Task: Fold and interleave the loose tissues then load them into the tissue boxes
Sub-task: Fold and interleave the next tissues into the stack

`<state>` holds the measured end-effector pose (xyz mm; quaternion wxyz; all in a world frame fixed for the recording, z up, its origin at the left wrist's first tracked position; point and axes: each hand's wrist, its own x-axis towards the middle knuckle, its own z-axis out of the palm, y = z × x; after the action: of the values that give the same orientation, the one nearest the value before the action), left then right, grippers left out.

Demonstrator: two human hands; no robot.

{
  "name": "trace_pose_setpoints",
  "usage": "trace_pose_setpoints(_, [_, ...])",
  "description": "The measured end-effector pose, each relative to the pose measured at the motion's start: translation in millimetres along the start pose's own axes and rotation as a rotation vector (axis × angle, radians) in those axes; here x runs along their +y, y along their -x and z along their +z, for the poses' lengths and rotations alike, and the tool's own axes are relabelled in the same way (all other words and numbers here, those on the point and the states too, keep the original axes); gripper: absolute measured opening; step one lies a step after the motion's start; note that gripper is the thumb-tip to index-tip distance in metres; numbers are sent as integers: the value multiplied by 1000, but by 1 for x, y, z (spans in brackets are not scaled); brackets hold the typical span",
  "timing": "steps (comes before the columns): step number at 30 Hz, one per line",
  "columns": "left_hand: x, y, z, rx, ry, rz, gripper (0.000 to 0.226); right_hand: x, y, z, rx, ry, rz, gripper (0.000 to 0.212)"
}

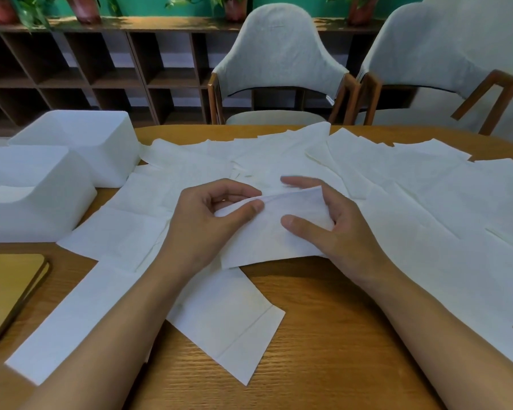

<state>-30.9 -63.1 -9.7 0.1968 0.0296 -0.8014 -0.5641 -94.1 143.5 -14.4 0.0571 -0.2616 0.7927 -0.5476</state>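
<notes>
- Two white tissue boxes (71, 149) stand well to the left of the held tissue (279, 235), side by side at the desk's (323, 335) left edge. We cannot tell what is inside them.
- One wooden lid (9, 291) lies left of the held tissue and nearer to us, flat on the desk.
- Our left hand (208, 220) pinches the raised fold at the held tissue's left end between thumb and forefinger, the other fingers curled beneath.
- We judge the step in hand to be folding this one sheet. To do it well, we should keep the pinch light, bring the lifted flap down with its edges matched to the layer below, and only then press the crease. Paper this thin would likely tear or skew under a hard pull.
- The held tissue is white, thin and soft. Its far edge is lifted into a loose ridge between our hands, while its near edge rests on the desk, overlapping another sheet.
- Our right hand (332, 229) grasps the held tissue's right end, with the thumb on the near face and the fingers curled behind the far edge. It should stay steady as an anchor while the left hand sets the fold.
- Many loose tissues (427, 187) lie flat and overlapping to the left, beyond and to the right of the held tissue. They are pale, with faint fold lines, and none looks interleaved yet.
- Beyond the held tissue, two grey chairs (279, 54) face the desk.
</notes>
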Motion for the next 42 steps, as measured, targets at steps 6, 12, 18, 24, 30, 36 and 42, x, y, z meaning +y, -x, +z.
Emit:
trace_pose_setpoints(6, [-4,-1,2,57,-75,33,15,3,-4,7,35,81,-60,77])
trace_pose_setpoints(12, [-4,-1,3,26,-177,43,34,3,-4,5,82,41,-94,77])
trace_pose_setpoints(18, [2,-1,-2,-30,-33,-47,28,-4,-2,0,42,3,-116,69])
trace_pose_setpoints(24, [5,-1,-8,21,8,-28,33,1,0,-4,-57,-6,-45,23])
trace_pose_setpoints(30, [-2,2,-32,-225,-350,174,22,13,-8,-10,32,-31,21,29])
trace_pose_setpoints(36, [-5,6,-34,-727,-368,-70,21,16,-9,-7,49,-6,12,30])
trace_pose_setpoints(42, [-8,6,-35,-759,-351,-60,10,14,-8,-6,42,40,8,30])
